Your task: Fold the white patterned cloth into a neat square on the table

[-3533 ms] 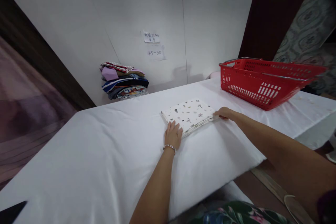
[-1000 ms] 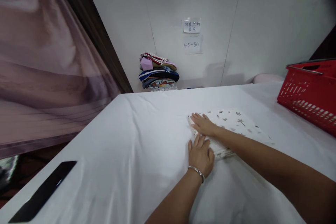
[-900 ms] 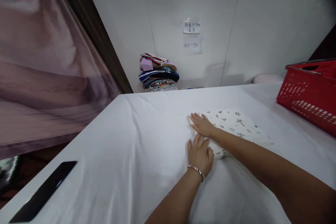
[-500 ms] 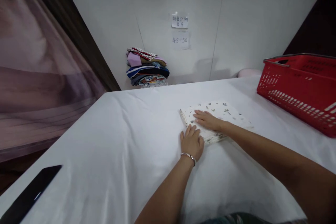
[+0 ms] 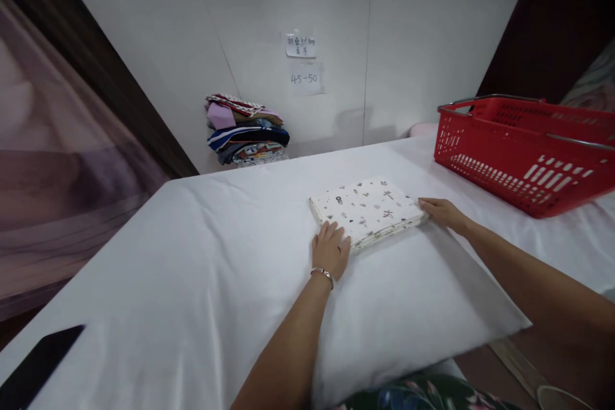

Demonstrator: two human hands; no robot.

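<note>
The folded printed cloth (image 5: 365,208), between the left hand (image 5: 331,248), flat and unclenched on its near corner, and the right hand (image 5: 442,213), grip indeterminable, at its far end, should handle light and limp; grasp all layers beside either hand.

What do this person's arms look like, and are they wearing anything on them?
The left arm and right arm have no sleeves in view. A thin, shiny, silver-coloured bracelet circles the left wrist. I see none on the right. No gloves cover the fingers.
</note>
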